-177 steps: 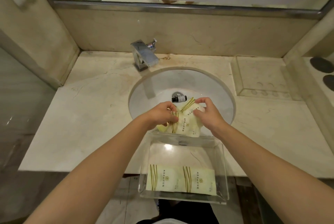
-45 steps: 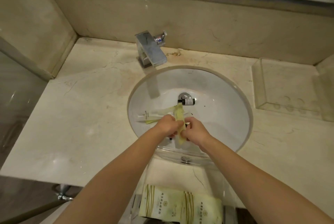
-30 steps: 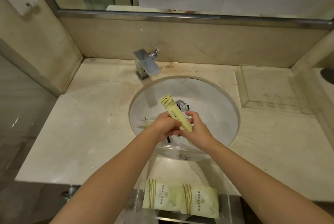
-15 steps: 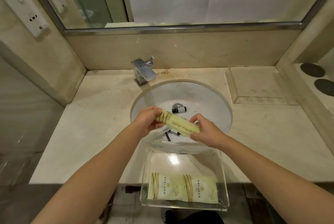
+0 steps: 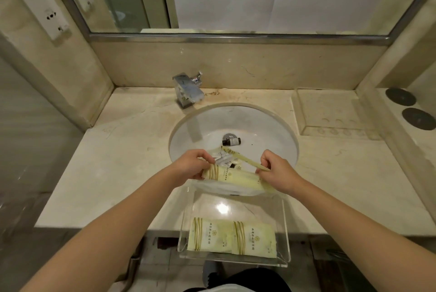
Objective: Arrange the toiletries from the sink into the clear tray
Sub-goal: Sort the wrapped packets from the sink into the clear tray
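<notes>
A clear tray [image 5: 188, 225] sits at the counter's front edge, below the white sink [image 5: 266, 126]. Two pale yellow packets [image 5: 232, 236] lie side by side at its near end. Both hands hold long yellow packets above the tray's far rim. My left hand [image 5: 192, 165] grips the striped end of a flat packet [image 5: 232, 177]. My right hand [image 5: 277, 172] grips its other end and pinches a second thin packet [image 5: 243, 158] that slants up toward the basin. A small dark bottle [image 5: 231, 142] lies by the drain. Small white sachets [image 5: 221, 158] lie near the sink's front.
A chrome faucet [image 5: 188, 90] stands behind the sink. A second clear tray [image 5: 330, 112] rests on the counter at the right. Two dark round coasters [image 5: 409, 109] sit on a ledge at the far right. A mirror spans the back wall.
The hands have dropped from over the basin toward the tray's far rim. The packets now lie more level and spread apart, one flat and one thin and slanted.
</notes>
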Available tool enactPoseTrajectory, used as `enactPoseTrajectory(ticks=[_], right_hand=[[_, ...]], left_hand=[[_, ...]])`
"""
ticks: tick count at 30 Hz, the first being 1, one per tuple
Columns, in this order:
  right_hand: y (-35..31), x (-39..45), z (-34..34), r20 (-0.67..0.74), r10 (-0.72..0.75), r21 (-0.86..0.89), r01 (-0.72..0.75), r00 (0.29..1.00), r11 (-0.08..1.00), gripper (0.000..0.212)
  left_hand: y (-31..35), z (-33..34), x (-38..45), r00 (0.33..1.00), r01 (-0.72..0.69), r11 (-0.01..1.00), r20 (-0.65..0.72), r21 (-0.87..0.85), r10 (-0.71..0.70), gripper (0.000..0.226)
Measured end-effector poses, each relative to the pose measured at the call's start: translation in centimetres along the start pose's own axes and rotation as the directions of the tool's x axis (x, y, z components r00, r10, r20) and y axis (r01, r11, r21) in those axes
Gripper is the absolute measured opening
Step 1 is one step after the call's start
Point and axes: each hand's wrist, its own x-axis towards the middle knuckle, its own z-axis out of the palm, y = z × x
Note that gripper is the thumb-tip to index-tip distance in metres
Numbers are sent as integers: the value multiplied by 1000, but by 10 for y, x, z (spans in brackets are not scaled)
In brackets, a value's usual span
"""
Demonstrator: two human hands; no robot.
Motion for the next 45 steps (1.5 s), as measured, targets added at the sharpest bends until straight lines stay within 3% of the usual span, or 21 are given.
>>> enactPoseTrajectory(ticks=[3, 10, 14, 18, 20, 28, 36, 45], right_hand=[[3, -5, 7, 58, -8, -76, 13, 998, 997, 30], [20, -20, 31, 166, -32, -229, 70, 986, 971, 33], [23, -27, 43, 173, -54, -318, 107, 983, 942, 36], [22, -30, 49, 180, -65, -390, 131, 982, 912, 30], [20, -32, 50, 190, -73, -423, 149, 979, 894, 26], [15, -34, 56, 156, -121, -506, 185, 980, 843, 19], [14, -34, 72, 119, -292, -589, 304, 949, 749, 27], [14, -29, 84, 69, -343, -707, 289, 937, 645, 31]], left_hand=[[-8, 1, -3, 998, -54, 967, 31, 247, 48, 19], [-31, 7, -13, 977, -105, 832, 212, 545, -16, 22], [-39, 17, -15, 980, -177, 694, 193, 698, 55, 23], [-45, 23, -14, 979, -202, 492, 170, 847, 110, 11], [-45, 24, -16, 977, -208, 433, 162, 877, 141, 5], [-51, 31, -25, 952, -219, 235, 154, 947, 265, 27], [-54, 22, -23, 928, -301, 192, 241, 934, 283, 30], [-57, 14, -16, 919, -291, 203, 214, 935, 331, 16]])
